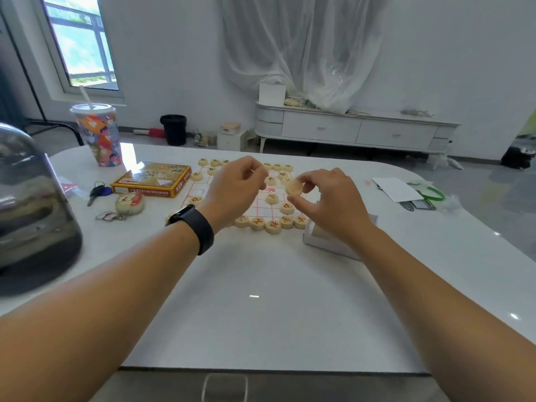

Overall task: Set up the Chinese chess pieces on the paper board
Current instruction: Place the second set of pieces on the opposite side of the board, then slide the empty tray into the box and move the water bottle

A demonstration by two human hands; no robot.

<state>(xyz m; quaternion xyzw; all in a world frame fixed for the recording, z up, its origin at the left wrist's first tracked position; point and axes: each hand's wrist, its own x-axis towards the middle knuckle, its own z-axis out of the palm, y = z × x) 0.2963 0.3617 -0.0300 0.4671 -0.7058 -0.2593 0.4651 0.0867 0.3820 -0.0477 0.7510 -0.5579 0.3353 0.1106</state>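
My right hand [324, 198] pinches a chess piece [294, 187] above the board's [255, 208] right half; my left hand [236, 188], fingers curled, seems empty.

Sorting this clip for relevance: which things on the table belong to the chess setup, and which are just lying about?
Part of the job:
paper board
chess pieces on it
the piece pinched in the right hand
yellow chess box

Lying about:
patterned cup
keys
papers
white box
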